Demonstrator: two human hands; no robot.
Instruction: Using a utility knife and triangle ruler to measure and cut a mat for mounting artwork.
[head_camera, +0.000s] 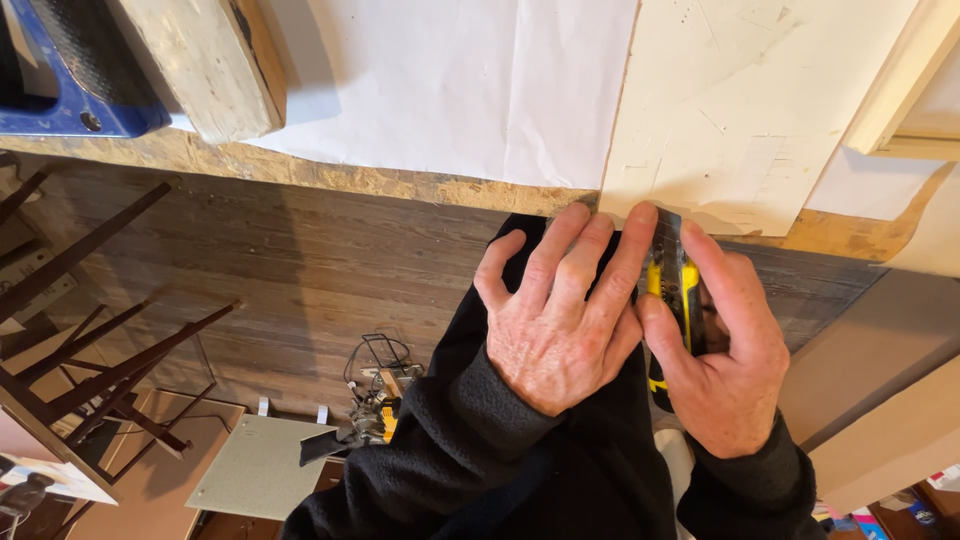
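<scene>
A yellow-and-black utility knife (672, 300) is gripped in the right hand (725, 365) at the workbench edge (380, 182), just below the cream board (740, 110). The left hand (555, 320) is laid flat beside it, fingers spread, index finger touching the knife.

**One head camera, looking straight down over the bench edge**

We have a single view, worn on the head and aimed steeply downward. It sits close above our two hands, which fill the lower centre and right of the frame. The workbench (330, 178) runs across the upper part, its rough edge slanting slightly down to the right. Below that edge we look past to the wooden floor (300, 270), much farther off.
</scene>
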